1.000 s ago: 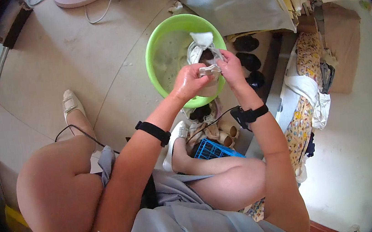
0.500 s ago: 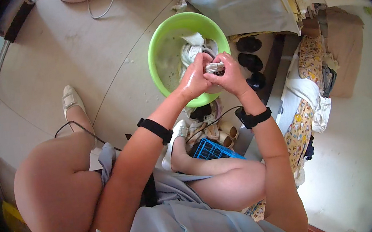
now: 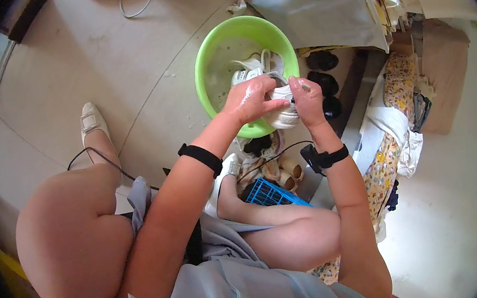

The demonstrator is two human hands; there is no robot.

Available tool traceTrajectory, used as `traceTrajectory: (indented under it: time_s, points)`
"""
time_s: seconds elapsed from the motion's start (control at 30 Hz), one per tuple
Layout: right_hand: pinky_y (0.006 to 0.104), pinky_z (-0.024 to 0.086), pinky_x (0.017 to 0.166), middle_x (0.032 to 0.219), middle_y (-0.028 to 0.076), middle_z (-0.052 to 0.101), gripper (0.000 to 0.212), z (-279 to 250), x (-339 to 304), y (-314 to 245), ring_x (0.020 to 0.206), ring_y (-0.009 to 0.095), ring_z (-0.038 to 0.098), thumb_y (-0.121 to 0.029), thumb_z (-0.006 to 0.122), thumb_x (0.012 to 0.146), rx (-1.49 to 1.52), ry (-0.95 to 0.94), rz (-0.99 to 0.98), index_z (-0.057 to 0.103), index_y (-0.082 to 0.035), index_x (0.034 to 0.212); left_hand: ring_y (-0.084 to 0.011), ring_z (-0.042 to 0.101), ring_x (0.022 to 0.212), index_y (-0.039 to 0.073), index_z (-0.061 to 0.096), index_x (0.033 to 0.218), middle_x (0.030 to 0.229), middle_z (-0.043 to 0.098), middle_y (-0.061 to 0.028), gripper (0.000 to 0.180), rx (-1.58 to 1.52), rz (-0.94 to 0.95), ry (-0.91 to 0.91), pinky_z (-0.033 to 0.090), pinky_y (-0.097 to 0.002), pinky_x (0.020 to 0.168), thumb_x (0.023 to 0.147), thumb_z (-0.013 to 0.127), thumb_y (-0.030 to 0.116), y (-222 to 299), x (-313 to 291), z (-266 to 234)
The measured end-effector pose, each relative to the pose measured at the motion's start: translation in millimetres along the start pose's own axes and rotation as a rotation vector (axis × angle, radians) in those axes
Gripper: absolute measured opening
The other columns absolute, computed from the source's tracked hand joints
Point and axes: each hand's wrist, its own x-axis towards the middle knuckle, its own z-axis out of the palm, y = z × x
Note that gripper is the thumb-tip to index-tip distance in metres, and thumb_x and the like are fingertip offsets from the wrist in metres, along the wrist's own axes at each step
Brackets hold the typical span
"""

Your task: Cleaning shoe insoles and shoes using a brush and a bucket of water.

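Over the near right rim of a light green basin, my two wet hands hold a small white shoe. My left hand grips it from the left with thumb and fingers. On the other side, my right hand is closed on its right edge. Part of the shoe is covered by my fingers. In the basin, among water with suds, lies another white shoe with its straps or tongue sticking up, touching or close behind my left hand.
Black shoes stand in a row right of the basin. Below it are a blue wire basket and a pile of shoes. A silvery sheet hangs at the back. A black cable runs near my right wrist.
My hands have moved slightly apart and toward me. The shoe between them has been turned, so more of its white side and sole shows.
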Motion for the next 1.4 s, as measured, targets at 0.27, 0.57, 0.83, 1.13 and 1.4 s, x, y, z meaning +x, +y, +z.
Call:
traceTrajectory:
  time_s: [0.27,0.57,0.83,1.13,1.4]
  points:
    - [0.0235,0.039,0.053,0.062,-0.003,0.054,0.022,-6.5,-0.1,-3.1,0.058,0.004,0.045,-0.016,0.058,0.086,0.033,0.108,0.004,0.061,0.002,0.073,-0.0277,0.058,0.078,0.007,0.059,0.075,0.081,0.056,-0.0076,0.046,0.107,0.007,0.022,0.048,-0.0393,0.064,0.072,0.060,0.054,-2.0,2.4,-12.5]
    - [0.0252,0.036,0.050,0.058,-0.002,0.052,0.023,-15.4,-5.1,-7.7,0.055,0.005,0.044,-0.015,0.058,0.085,0.009,0.110,-0.050,0.059,0.002,0.069,-0.0321,0.055,0.068,0.004,0.057,0.068,0.068,0.055,-0.0147,0.038,-0.227,0.023,0.053,0.044,-0.0389,0.061,0.070,0.068,0.041,-20.8,8.3,-5.7]
    - [0.0343,0.041,0.051,0.058,0.011,0.055,0.023,-5.7,-6.5,-20.0,0.051,0.028,0.051,-0.013,0.062,0.079,-0.363,-0.008,-0.406,0.054,-0.003,0.060,-0.0346,0.057,0.064,0.004,0.063,0.068,0.069,0.059,-0.0175,0.033,-0.326,-0.350,0.256,0.044,-0.0426,0.058,0.081,0.055,0.034,-14.0,8.2,9.6]
    - [0.0353,0.039,0.052,0.057,0.006,0.045,0.021,2.1,0.5,-6.6,0.054,0.024,0.048,-0.010,0.064,0.070,-0.763,-0.254,-0.928,0.045,-0.009,0.061,-0.0328,0.063,0.071,0.006,0.066,0.074,0.079,0.065,-0.0134,0.018,0.394,-0.319,-0.215,0.050,-0.0419,0.068,0.074,0.056,0.021,0.5,6.4,17.2]
    - [0.0322,0.039,0.052,0.056,0.002,0.041,0.024,20.1,-8.2,-8.4,0.053,0.020,0.046,-0.012,0.065,0.068,-0.770,-0.310,-1.085,0.042,-0.011,0.059,-0.0208,0.058,0.084,0.003,0.048,0.118,0.095,0.060,-0.0089,0.040,-0.913,-0.584,-0.257,0.048,-0.0342,0.071,0.078,0.048,0.000,-19.8,18.0,17.2]
